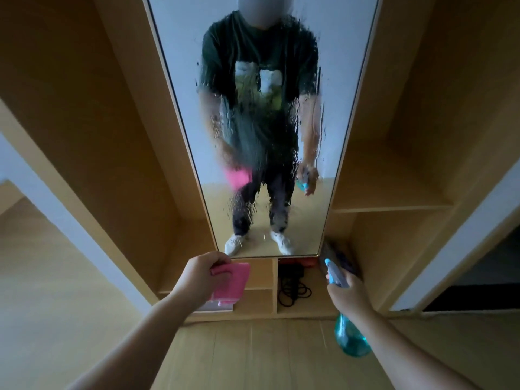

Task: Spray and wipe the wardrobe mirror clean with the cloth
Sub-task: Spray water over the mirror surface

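Our left hand (202, 270) is curled round the top edge of the pink cloth (230, 285), which hangs folded below the fingers, just under the bottom edge of the wardrobe mirror (332, 80) and not touching the glass. Our right hand (349, 291) grips the neck of the blue spray bottle (351, 337). Its nozzle points up and forward towards the mirror's lower right corner, and its translucent teal body hangs below the wrist.

The tall mirror stands upright in the middle of the light wooden wardrobe (98, 136), with open compartments on either side. The centre of the glass is wet: runs and droplets streak down it, blurring our reflection from the chest to the ankles, while the outer margins look dry. Under the mirror, a small open cubby holds a tangle of black cables (292, 291). We stand on a pale wooden floor (253, 356).
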`<state>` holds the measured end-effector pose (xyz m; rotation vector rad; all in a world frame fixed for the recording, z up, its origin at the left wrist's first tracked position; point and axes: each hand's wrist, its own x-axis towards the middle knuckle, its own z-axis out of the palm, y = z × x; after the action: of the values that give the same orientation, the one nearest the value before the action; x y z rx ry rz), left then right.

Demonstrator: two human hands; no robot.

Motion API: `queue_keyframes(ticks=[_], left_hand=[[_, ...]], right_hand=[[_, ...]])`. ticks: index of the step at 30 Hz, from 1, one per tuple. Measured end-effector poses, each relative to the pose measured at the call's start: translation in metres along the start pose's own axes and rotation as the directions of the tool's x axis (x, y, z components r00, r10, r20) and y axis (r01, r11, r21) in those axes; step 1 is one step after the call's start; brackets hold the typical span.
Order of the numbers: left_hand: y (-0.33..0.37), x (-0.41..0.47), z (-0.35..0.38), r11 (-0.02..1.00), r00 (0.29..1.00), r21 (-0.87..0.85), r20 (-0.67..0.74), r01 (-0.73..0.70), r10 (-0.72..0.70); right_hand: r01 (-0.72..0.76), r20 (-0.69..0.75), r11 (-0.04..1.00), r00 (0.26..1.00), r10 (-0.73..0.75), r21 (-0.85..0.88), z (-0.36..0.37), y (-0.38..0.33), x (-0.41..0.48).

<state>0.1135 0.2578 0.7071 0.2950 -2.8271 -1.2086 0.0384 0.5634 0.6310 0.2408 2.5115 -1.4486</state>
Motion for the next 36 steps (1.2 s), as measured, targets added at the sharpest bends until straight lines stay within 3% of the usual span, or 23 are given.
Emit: queue_keyframes(ticks=[6,14,23,36], left_hand=[[-0.011,-0.008,0.005,1.0,1.0,0.012,0.003,0.029,-0.029],[-0.024,-0.015,0.001,0.999,0.999,0.03,-0.022,0.046,-0.045],[-0.037,-0.025,-0.017,0.997,0.997,0.033,-0.038,0.071,-0.07],[-0.057,-0.04,-0.049,0.994,0.992,-0.005,-0.071,0.107,-0.107]], right_hand=[[0.016,-0.008,0.993,1.0,-0.017,-0.116,0.009,0.007,0.003],[-0.003,-0.127,0.973,0.992,-0.027,-0.229,0.019,0.011,0.004],[0.141,0.156,0.977,0.981,-0.116,-0.157,0.057,-0.009,-0.006],[0.206,0.214,0.973,0.96,-0.179,-0.108,0.103,-0.045,-0.023]])
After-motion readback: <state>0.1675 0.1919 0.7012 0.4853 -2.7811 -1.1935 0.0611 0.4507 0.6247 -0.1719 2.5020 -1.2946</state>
